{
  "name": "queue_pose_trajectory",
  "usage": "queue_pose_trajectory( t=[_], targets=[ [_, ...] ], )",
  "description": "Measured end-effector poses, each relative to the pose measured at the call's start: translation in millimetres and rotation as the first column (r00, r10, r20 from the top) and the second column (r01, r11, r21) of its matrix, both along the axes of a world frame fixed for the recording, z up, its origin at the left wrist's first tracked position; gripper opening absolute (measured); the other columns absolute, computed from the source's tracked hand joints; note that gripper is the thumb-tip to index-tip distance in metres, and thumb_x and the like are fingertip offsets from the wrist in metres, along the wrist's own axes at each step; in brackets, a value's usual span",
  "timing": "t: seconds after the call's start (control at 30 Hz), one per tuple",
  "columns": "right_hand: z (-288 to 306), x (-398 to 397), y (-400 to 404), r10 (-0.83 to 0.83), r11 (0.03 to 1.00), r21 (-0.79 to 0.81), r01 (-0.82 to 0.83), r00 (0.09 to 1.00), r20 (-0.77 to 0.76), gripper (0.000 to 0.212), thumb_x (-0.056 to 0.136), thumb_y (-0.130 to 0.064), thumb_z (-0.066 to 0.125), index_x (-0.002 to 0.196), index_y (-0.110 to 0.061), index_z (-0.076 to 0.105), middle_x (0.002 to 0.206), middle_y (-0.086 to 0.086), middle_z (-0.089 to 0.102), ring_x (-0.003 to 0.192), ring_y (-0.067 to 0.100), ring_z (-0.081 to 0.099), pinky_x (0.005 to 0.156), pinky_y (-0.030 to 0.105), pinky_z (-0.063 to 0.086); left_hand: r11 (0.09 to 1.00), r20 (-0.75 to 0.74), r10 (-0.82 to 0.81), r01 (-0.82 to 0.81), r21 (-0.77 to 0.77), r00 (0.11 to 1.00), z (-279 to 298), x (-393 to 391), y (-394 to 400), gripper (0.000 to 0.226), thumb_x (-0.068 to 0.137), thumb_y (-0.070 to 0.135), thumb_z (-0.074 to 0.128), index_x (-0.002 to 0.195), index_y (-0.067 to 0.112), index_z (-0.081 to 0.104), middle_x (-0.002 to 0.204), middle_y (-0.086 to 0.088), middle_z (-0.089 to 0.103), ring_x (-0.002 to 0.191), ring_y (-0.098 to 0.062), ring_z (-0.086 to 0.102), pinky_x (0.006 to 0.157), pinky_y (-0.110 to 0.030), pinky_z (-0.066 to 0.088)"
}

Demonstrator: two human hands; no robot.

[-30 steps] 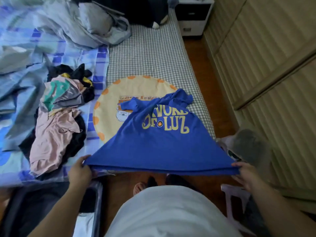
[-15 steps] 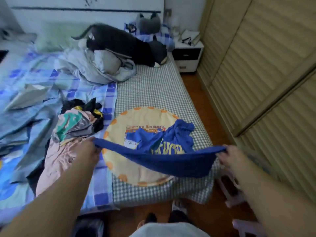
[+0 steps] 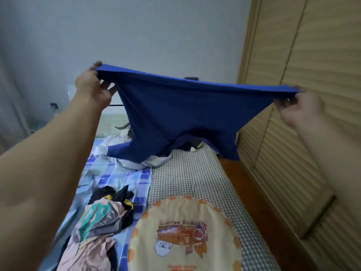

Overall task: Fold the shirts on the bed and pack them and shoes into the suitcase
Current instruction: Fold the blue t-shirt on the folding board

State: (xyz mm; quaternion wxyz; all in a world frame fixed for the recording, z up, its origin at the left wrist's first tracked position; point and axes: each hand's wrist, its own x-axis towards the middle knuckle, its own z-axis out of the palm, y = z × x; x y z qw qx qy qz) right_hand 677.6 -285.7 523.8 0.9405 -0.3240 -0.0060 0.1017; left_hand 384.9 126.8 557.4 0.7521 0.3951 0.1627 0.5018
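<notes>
A blue shirt (image 3: 181,114) hangs stretched in the air above the bed, hem at the top and sleeves dangling toward the mattress. My left hand (image 3: 91,89) pinches the hem's left corner and my right hand (image 3: 304,108) pinches the right corner, both raised in front of the wall. A pile of crumpled shirts (image 3: 97,231), pink, teal, grey and black, lies on the blue checked sheet at lower left. No suitcase or shoes are in view.
A round cream cushion (image 3: 185,237) with a cartoon print lies on the grey gingham mattress (image 3: 191,177). Rumpled bedding (image 3: 136,161) sits behind the shirt. A slatted wooden wardrobe (image 3: 304,153) runs along the right, with a strip of wooden floor (image 3: 234,173) beside the bed.
Both hands have lifted the blue shirt from low over the bed edge high into the air. The camera has tilted up from the floor toward the wall.
</notes>
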Motion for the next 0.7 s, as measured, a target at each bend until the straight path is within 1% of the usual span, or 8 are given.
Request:
queue_pose_trajectory(
  t=[0.1,0.2,0.27,0.37,0.47,0.57,0.63,0.7],
  targets=[
    [-36.0,-34.5,-3.3,-0.002,0.999,-0.037,0.001,1.000,-0.016,0.036,0.102,0.000,0.030,0.089,-0.013,0.060,0.102,0.011,0.070,0.097,0.026,0.070,0.070,0.039,0.062,0.999,0.016,-0.016,0.017,-0.049,1.000,-40.6,-28.9,-5.8,0.036,0.100,0.001,0.035,0.112,0.016,0.065,0.116,-0.011,0.066,0.096,-0.027,0.073,0.082,-0.045,0.062],
    [-108.2,-67.1,-16.2,0.035,0.985,-0.167,-0.038,0.999,-0.020,0.036,0.105,-0.003,0.028,0.090,-0.018,0.058,0.090,0.004,0.077,0.098,0.022,0.072,0.071,0.035,0.062,0.985,-0.039,-0.032,0.025,-0.171,0.999,-117.2,-68.7,-6.7,0.032,0.098,-0.003,0.042,0.104,0.014,0.068,0.103,-0.013,0.070,0.094,-0.030,0.074,0.086,-0.044,0.061],
    [-161.6,-89.7,-26.7,0.064,0.959,-0.273,-0.075,0.997,-0.048,0.036,0.105,-0.002,0.028,0.095,-0.018,0.058,0.087,0.000,0.079,0.089,0.017,0.075,0.070,0.030,0.061,0.982,-0.229,-0.026,-0.019,-0.189,0.973,-184.8,-99.6,-10.4,0.040,0.097,-0.008,0.039,0.097,0.015,0.072,0.102,-0.016,0.071,0.088,-0.030,0.075,0.082,-0.039,0.062],
    [-245.8,-120.2,-42.7,0.077,0.900,-0.414,-0.136,0.984,-0.158,0.037,0.104,0.001,0.029,0.096,-0.018,0.059,0.088,-0.004,0.078,0.079,0.011,0.075,0.061,0.026,0.060,0.994,-0.542,-0.044,-0.018,-0.109,0.839,-286.6,-148.4,-29.7,0.040,0.095,-0.018,0.038,0.107,0.006,0.067,0.101,-0.012,0.069,0.072,-0.016,0.075,0.073,-0.027,0.063],
    [-327.7,-140.8,-55.2,0.066,0.827,-0.516,-0.224,0.950,-0.306,0.035,0.101,0.007,0.031,0.104,-0.008,0.061,0.094,0.008,0.077,0.080,0.017,0.076,0.058,0.027,0.060,0.999,-0.754,-0.034,0.020,-0.028,0.656,-372.6,-180.0,-55.9,0.031,0.096,-0.017,0.049,0.113,0.001,0.067,0.103,-0.012,0.071,0.072,0.002,0.071,0.070,-0.012,0.057],
    [-403.3,-162.1,-66.9,0.012,0.717,-0.606,-0.343,0.877,-0.481,0.035,0.103,0.009,0.029,0.100,-0.007,0.060,0.113,0.016,0.068,0.088,0.024,0.071,0.057,0.026,0.060,0.989,-0.857,-0.127,0.002,-0.146,0.500,-449.2,-195.9,-88.0,0.030,0.091,-0.023,0.051,0.107,-0.001,0.063,0.081,-0.009,0.072,0.056,-0.002,0.068,0.054,-0.014,0.055],
    [-447.8,-175.1,-72.2,0.004,0.632,-0.636,-0.443,0.822,-0.569,0.038,0.104,0.009,0.027,0.100,-0.009,0.061,0.129,0.019,0.060,0.094,0.023,0.064,0.074,0.030,0.060,0.973,-0.911,-0.196,-0.042,-0.227,0.363,-493.9,-202.2,-103.9,0.030,0.089,-0.026,0.052,0.093,0.002,0.063,0.090,-0.018,0.066,0.058,-0.010,0.067,0.048,-0.016,0.053],
    [-483.5,-184.2,-75.8,0.012,0.547,-0.639,-0.541,0.768,-0.640,0.039,0.104,0.010,0.027,0.113,-0.005,0.062,0.144,0.020,0.051,0.102,0.026,0.061,0.099,0.040,0.049,0.961,-0.943,-0.237,-0.083,-0.262,0.234,-531.9,-209.5,-112.0,0.026,0.092,-0.016,0.054,0.099,0.007,0.064,0.104,-0.016,0.064,0.080,-0.023,0.065,0.052,-0.020,0.057]
  ],
)
